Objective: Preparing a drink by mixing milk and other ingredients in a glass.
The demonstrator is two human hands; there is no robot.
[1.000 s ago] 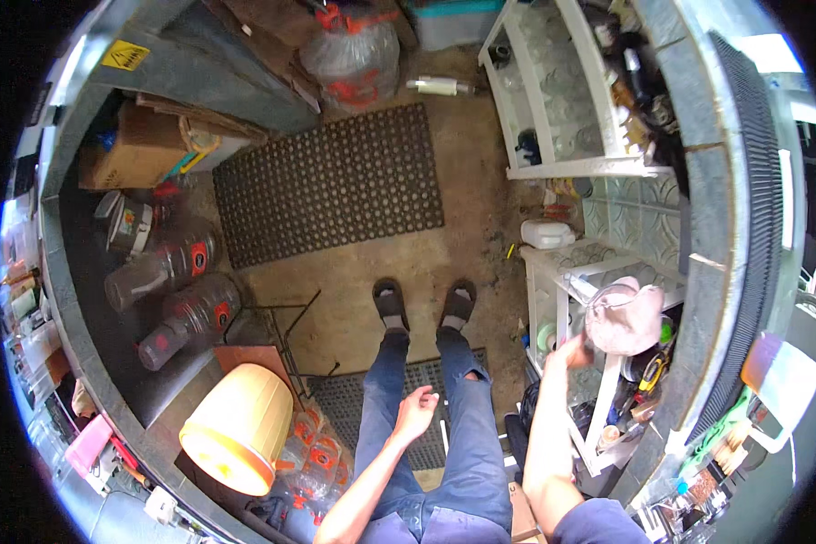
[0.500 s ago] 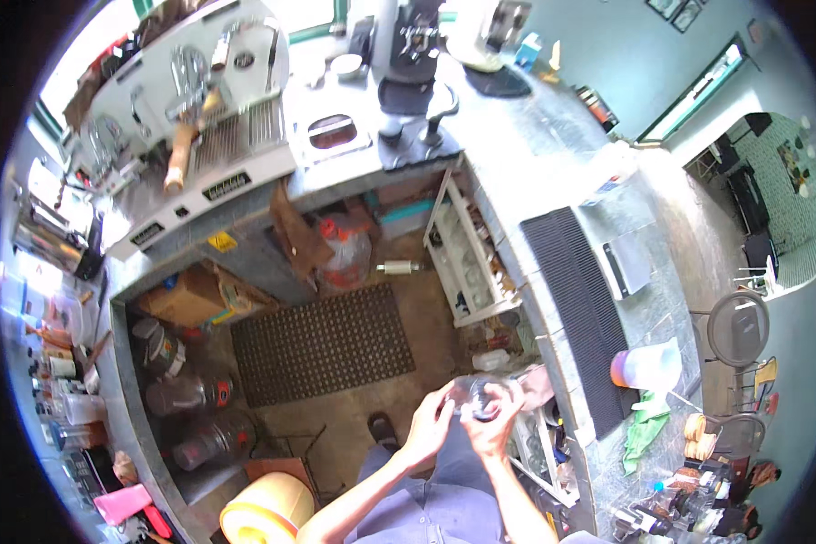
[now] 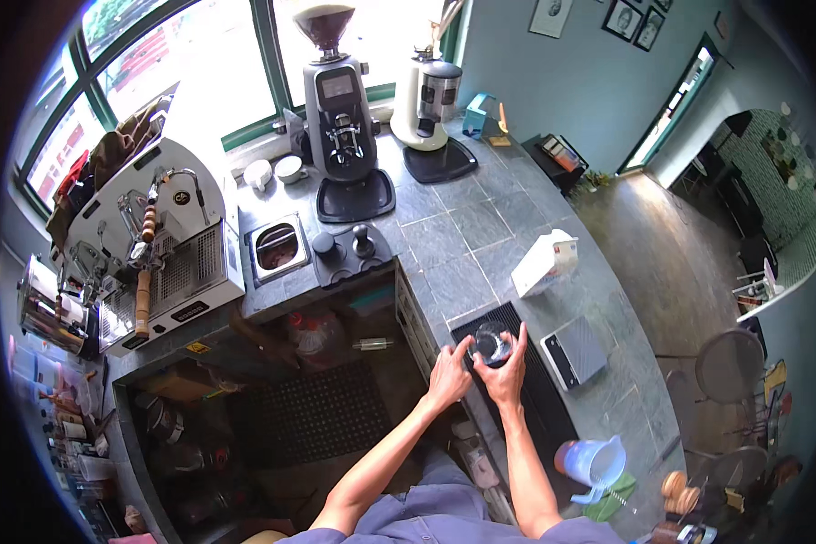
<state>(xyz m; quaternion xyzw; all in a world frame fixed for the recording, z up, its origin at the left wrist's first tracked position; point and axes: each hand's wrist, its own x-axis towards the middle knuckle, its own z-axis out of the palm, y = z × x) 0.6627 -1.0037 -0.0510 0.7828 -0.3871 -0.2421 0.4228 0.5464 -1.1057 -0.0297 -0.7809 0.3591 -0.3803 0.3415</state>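
A small clear glass (image 3: 490, 342) is between my two hands, over the far end of the ribbed black drip mat (image 3: 546, 412). My left hand (image 3: 449, 374) grips its near left side with the fingertips. On the right side, my right hand (image 3: 504, 370) has its thumb and fingers around the glass. Whether the base rests on the mat or hovers just above it, I cannot tell. Just right of my right hand lies a flat scale (image 3: 574, 352), and beyond it stands a white carton (image 3: 546, 261).
A translucent pitcher (image 3: 591, 464) stands by a green cloth (image 3: 615, 499) on the near right counter. Coffee grinders (image 3: 342, 127) and a cream-coloured grinder (image 3: 422, 104) stand at the back. An espresso machine (image 3: 168, 258) and a tamper stand (image 3: 349, 254) are to the left.
Both hands have carried the glass forward, from in front of my body beside the counter to over the drip mat. My view has tilted up toward the windows.
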